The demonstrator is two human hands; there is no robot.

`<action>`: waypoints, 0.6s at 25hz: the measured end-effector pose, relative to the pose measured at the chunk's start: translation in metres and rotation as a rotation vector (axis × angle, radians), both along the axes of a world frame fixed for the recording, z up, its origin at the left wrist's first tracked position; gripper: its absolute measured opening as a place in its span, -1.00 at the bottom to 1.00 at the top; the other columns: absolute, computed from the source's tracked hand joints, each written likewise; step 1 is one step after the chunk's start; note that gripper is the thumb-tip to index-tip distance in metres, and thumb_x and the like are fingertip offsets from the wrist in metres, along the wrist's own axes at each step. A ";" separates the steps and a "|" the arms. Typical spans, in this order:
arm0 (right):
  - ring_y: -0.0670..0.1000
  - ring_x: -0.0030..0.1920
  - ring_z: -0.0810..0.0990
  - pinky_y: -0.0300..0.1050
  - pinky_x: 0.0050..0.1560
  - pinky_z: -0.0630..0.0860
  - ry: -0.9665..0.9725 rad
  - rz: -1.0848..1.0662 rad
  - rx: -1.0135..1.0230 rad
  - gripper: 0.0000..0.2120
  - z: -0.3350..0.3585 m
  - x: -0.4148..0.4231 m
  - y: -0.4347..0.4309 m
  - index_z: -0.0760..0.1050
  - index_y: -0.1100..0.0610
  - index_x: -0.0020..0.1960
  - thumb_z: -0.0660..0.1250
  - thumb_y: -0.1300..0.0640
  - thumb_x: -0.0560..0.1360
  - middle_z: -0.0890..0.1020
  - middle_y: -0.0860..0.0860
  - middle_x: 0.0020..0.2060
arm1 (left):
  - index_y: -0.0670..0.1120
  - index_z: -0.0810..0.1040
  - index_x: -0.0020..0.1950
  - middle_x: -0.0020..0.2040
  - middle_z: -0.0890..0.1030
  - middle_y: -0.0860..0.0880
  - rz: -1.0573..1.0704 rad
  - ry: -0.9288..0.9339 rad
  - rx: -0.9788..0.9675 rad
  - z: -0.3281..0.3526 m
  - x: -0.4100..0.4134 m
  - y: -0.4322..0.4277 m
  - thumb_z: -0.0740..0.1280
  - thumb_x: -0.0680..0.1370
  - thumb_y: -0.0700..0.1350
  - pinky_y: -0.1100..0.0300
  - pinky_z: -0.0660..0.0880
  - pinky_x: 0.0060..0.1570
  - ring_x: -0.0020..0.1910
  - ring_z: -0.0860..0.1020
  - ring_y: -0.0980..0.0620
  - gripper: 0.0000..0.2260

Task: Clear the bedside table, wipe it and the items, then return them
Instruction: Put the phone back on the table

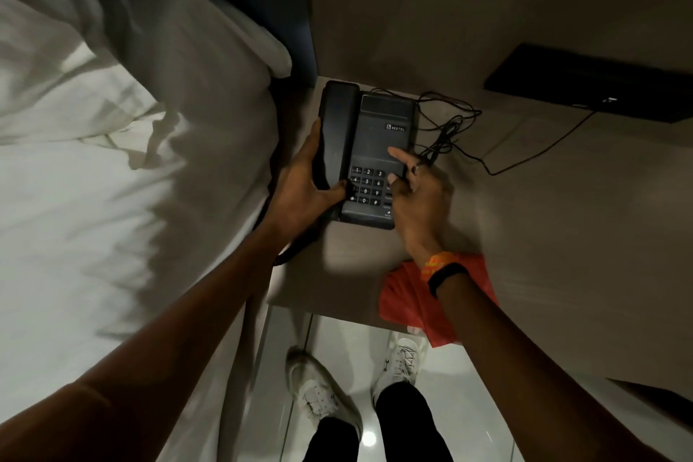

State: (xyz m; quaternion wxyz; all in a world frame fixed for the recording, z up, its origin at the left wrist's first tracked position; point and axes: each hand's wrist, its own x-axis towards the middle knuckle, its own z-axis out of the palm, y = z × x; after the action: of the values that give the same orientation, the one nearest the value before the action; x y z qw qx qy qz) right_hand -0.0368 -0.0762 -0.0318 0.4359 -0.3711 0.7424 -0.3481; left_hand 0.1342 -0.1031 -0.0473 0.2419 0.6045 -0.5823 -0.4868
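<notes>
A black Beetel desk telephone (378, 131) is seen on the bedside table (543, 236), set in the far left corner of the top, close to the wall and just beside the bed (112, 180). Its handset (335, 124) is seated in the cradle along the left side of the base.

The left hand (300, 191) is clamped on the telephone's left side: the fingers are wrapped round the outer edge of the handset and the thumb is pressed against the lower left corner of the keypad (367, 186).

The right hand (420, 199) is laid on the right side of the base, with one finger stretched across the panel above the keys and the thumb set at the keypad's right edge. A dark ring (416, 168) is worn on one finger. Whether the remaining fingers are curled under the right edge cannot be told. An orange and a black wristband (442, 270) are worn on the right wrist.

A red cloth (405, 293) is draped over the near edge of the table, partly covered by the right forearm. Thin black cords (446, 127) are tangled on the table along the far edge, just right of the telephone, and one is run toward a black box (600, 82) mounted at the wall.

White shoes (315, 390) are seen on the glossy floor below the near edge.
</notes>
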 end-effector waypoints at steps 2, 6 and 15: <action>0.04 0.35 0.57 0.00 0.39 0.51 0.011 -0.008 -0.010 -0.60 -0.005 0.000 -0.008 0.54 0.08 0.35 0.28 0.38 0.58 0.60 0.09 0.34 | 0.08 0.07 0.62 0.35 0.46 0.17 0.008 -0.025 -0.025 -0.002 -0.001 -0.009 0.53 0.44 -0.17 0.54 0.44 0.17 0.17 0.47 0.50 -0.10; 0.05 0.42 0.50 0.05 0.45 0.44 -0.036 0.039 -0.051 -0.59 -0.013 -0.003 -0.028 0.50 0.14 0.36 0.25 0.42 0.57 0.55 0.10 0.37 | 0.04 0.02 0.64 0.43 0.42 0.11 -0.021 -0.047 -0.052 -0.001 0.002 -0.028 0.53 0.44 -0.15 0.09 0.47 0.38 0.34 0.46 0.18 -0.08; 0.08 0.18 0.58 -0.17 0.22 0.47 0.345 -0.302 -0.029 -0.70 -0.017 -0.031 -0.016 0.58 0.19 0.26 0.32 0.28 0.54 0.56 0.16 0.23 | 0.10 0.00 0.63 0.39 0.41 0.16 0.026 -0.066 -0.027 0.003 -0.005 -0.028 0.50 0.48 -0.13 0.27 0.43 0.31 0.30 0.41 0.25 -0.11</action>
State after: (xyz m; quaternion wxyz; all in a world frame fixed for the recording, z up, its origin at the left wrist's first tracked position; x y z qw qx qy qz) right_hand -0.0682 -0.0922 -0.0490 0.2401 -0.3161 0.8478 -0.3516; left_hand 0.1296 -0.1316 -0.0439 0.2370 0.6247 -0.5885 -0.4553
